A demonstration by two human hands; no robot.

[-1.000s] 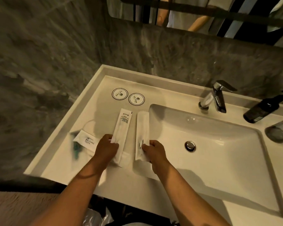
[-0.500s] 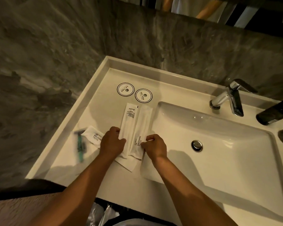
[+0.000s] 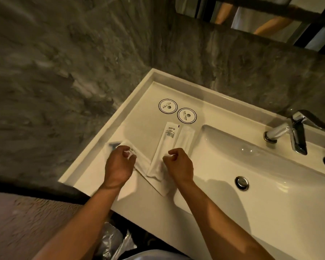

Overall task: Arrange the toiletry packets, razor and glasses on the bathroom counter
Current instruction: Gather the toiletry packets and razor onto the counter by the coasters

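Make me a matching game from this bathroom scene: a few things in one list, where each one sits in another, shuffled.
Things:
1. round coasters
2. faucet
3. drain
4. printed packet

Places:
A. bottom of the basin
B. near the counter's back corner
C. behind the basin, on the right
D. on the counter between the two hands

Pairs: 1-B, 2-C, 3-A, 4-D

A hotel bathroom is shown. A white counter (image 3: 176, 91) with a built-in sink (image 3: 270, 175) and a chrome tap (image 3: 289, 134) is set against grey stone walls (image 3: 64, 72). Sealed toiletry packets (image 3: 167, 143) and two paper coasters (image 3: 177, 110) are laid on it.
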